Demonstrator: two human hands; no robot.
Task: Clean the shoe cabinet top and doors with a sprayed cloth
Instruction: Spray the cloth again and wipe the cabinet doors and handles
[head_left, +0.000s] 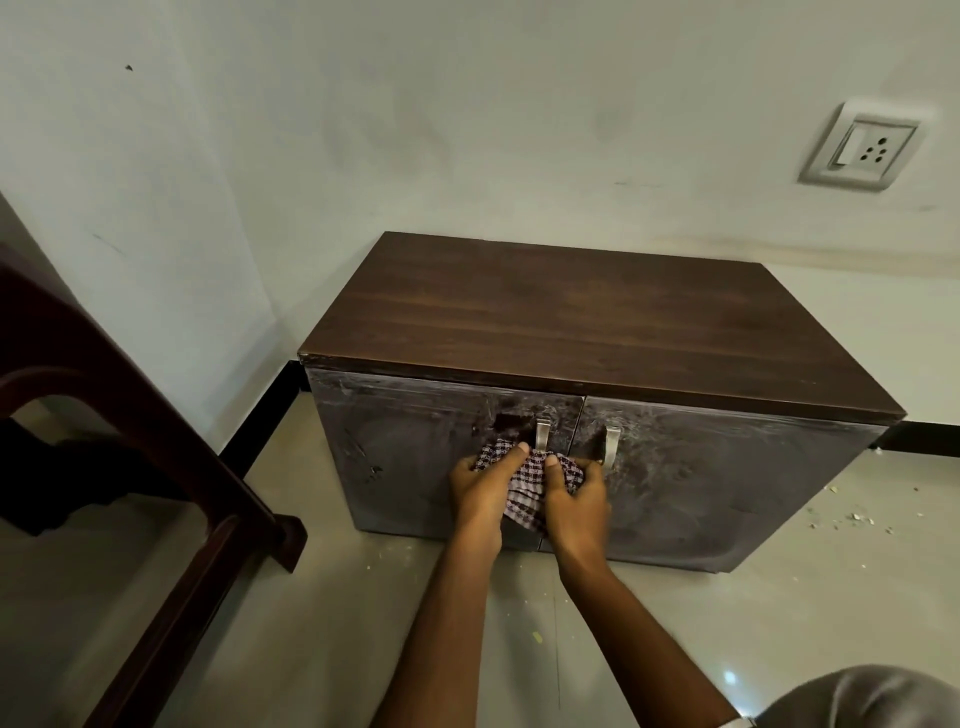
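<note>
Both arms reach forward and down from the bottom of the view, bare forearms angled in toward each other, meeting low in front of the shoe cabinet (597, 332). The left hand (480, 486) and right hand (574, 496) are side by side with backs facing up, both clamped on the same checked cloth (524, 488). Fingers of each hand are curled tight around the bunched fabric, thumbs lying on top and pointing at the doors. The cloth is scrunched between them, a loose bit hanging down between the wrists.

The cloth sits right at the seam where the left door (415, 457) meets the right door (727, 483), just below the two metal handles (543, 436); whether it's actually pressed on the door face I can't tell. Both doors look smeary, with whitish swirly streaks all over. The cabinet's dark wood top is bare. The cabinet stands on the tiled floor (337, 623) against the wall, dark wooden furniture (156, 467) off to the left, a wall socket (860, 150) up right.
</note>
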